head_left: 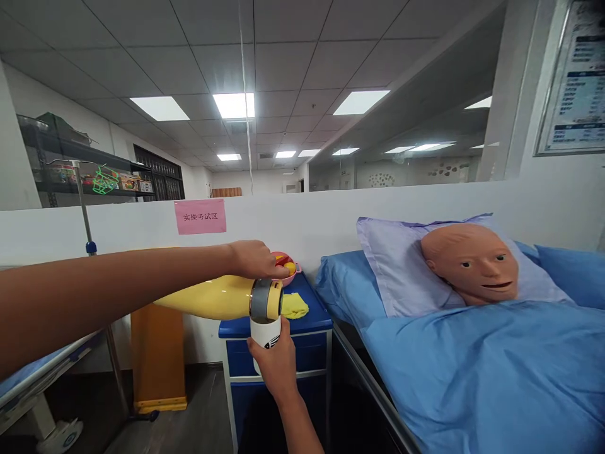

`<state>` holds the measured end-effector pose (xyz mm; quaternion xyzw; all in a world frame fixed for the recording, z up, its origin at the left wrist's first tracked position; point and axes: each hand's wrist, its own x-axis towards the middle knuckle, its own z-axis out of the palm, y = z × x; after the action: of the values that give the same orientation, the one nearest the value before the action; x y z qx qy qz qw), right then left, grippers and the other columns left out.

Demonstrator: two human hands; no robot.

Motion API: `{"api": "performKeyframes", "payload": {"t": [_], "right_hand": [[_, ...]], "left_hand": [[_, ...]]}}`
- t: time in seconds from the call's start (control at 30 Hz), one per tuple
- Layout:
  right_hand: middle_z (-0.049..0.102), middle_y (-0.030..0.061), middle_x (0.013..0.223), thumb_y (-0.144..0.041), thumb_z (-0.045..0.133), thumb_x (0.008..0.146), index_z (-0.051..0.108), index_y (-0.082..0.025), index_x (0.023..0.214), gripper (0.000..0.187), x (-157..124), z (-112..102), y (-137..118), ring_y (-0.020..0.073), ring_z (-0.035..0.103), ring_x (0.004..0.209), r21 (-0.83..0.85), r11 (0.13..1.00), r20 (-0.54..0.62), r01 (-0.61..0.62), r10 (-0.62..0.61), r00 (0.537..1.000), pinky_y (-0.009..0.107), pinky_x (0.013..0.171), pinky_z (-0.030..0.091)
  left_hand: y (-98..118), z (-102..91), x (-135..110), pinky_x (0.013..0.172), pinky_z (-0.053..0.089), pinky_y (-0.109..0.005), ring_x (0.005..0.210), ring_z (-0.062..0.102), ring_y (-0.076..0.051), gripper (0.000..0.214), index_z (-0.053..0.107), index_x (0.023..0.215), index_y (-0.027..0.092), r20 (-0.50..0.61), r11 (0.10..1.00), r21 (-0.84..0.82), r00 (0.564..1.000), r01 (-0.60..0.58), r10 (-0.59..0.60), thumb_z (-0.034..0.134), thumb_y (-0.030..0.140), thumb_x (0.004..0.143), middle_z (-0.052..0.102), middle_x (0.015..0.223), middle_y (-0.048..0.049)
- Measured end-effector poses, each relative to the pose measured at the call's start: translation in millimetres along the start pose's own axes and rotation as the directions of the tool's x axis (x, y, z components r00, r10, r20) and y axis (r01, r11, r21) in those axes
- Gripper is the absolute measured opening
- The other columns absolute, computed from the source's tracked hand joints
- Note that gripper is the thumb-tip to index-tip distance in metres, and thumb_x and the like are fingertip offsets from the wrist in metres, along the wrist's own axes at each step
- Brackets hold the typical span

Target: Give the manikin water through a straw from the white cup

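The left hand (255, 258) seems to grip the flask (212, 297), tipped on its side, its fingers partly hidden; best tilt it slowly, lined up over the cup (266, 340). The right hand (278, 360) is wrapped round that cup, just below; hold it upright. Elbow room looks greater at left; the cabinet (312, 323) edges lie close by, and the bed rail (373, 391) limits the right.

Pink paper sign (200, 217): "实操考试区"
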<state>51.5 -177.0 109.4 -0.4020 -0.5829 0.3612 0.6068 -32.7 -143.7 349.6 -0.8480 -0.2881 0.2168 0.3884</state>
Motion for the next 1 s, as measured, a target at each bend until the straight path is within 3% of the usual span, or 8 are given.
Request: {"api": "performKeyframes", "payload": {"t": [0.1,0.17,0.27,0.33,0.47,0.53,0.67,1.0], "right_hand": [[0.067,0.0016,0.089,-0.029,0.072,0.066,0.05,-0.022,0.112,0.052,2,3,3,0.0229,0.063,0.079,0.009,1.0,0.015,-0.003,0.003,1.0,0.032,0.069,0.046],[0.068,0.003,0.093,-0.029,0.074,0.064,0.05,-0.021,0.113,0.056,3,3,11,0.0239,0.063,0.083,-0.005,0.999,0.008,-0.039,0.039,0.999,0.033,0.072,0.046],[0.068,0.0059,0.099,-0.031,0.076,0.062,0.051,-0.02,0.117,0.061,5,-4,34,0.0262,0.064,0.09,-0.038,0.991,-0.043,-0.126,0.125,0.991,0.035,0.078,0.046],[0.069,0.0067,0.101,-0.033,0.076,0.062,0.052,-0.02,0.117,0.062,8,-13,53,0.0265,0.064,0.092,-0.028,0.983,-0.08,-0.179,0.177,0.981,0.035,0.08,0.047],[0.068,0.0058,0.099,-0.036,0.076,0.064,0.051,-0.021,0.116,0.06,18,-37,87,0.0255,0.065,0.089,0.023,0.967,-0.135,-0.252,0.253,0.958,0.034,0.077,0.049],[0.068,0.0061,0.1,-0.038,0.076,0.066,0.049,-0.021,0.117,0.06,24,-47,100,0.0255,0.065,0.09,0.019,0.96,-0.155,-0.279,0.278,0.948,0.034,0.078,0.049],[0.067,0.0071,0.103,-0.039,0.076,0.067,0.048,-0.021,0.116,0.06,32,-58,117,0.0255,0.064,0.092,0.005,0.947,-0.173,-0.323,0.318,0.932,0.034,0.079,0.05],[0.068,0.0046,0.098,-0.038,0.077,0.065,0.049,-0.022,0.122,0.065,30,-36,132,0.0256,0.065,0.089,0.031,0.925,-0.173,-0.379,0.378,0.91,0.036,0.078,0.051]], "left_hand": [[-8,6.7,-2,0.062,0.039,-0.03,0.062,0.06,-0.019,0.04,0.055,0.124,0.034,-0.02,0.984,-0.17,0.998,0.06,-0.064,0.053,0.017,0.088,0.069,0.08,-0.0057],[-19,20.4,-6,0.069,0.042,-0.032,0.073,0.064,-0.022,0.04,0.056,0.126,0.031,0.017,0.939,-0.287,0.981,0.19,-0.193,0.051,0.018,0.088,0.071,0.089,-0.0081],[-41,58.8,-15,0.077,0.044,-0.033,0.094,0.065,-0.027,0.055,0.042,0.14,0.03,0.089,0.814,-0.367,0.888,0.451,-0.452,0.048,0.018,0.086,0.068,0.113,-0.0115],[-56,92.9,-21,0.075,0.046,-0.035,0.094,0.065,-0.03,0.06,0.036,0.144,0.027,0.096,0.669,-0.398,0.754,0.627,-0.65,0.046,0.017,0.086,0.069,0.11,-0.014],[-75,161.0,-27,0.075,0.048,-0.039,0.095,0.064,-0.034,0.047,0.048,0.132,0.02,0.073,0.3,-0.551,0.403,0.779,-0.913,0.045,0.018,0.086,0.069,0.106,-0.0153],[-78,188.5,-23,0.076,0.048,-0.04,0.095,0.064,-0.034,0.042,0.051,0.128,0.018,0.107,0.172,-0.575,0.282,0.8,-0.954,0.044,0.018,0.086,0.069,0.105,-0.016],[-73,229.9,-9,0.081,0.047,-0.041,0.101,0.06,-0.033,0.035,0.05,0.123,0.011,0.153,-0.016,-0.605,0.096,0.796,-0.984,0.043,0.023,0.091,0.067,0.111,-0.0162],[-46,283.5,23,0.077,0.043,-0.037,0.094,0.064,-0.031,0.029,0.041,0.122,0.008,0.232,-0.151,-0.548,-0.024,0.823,-0.972,0.036,0.023,0.097,0.067,0.1,-0.0161]]}}
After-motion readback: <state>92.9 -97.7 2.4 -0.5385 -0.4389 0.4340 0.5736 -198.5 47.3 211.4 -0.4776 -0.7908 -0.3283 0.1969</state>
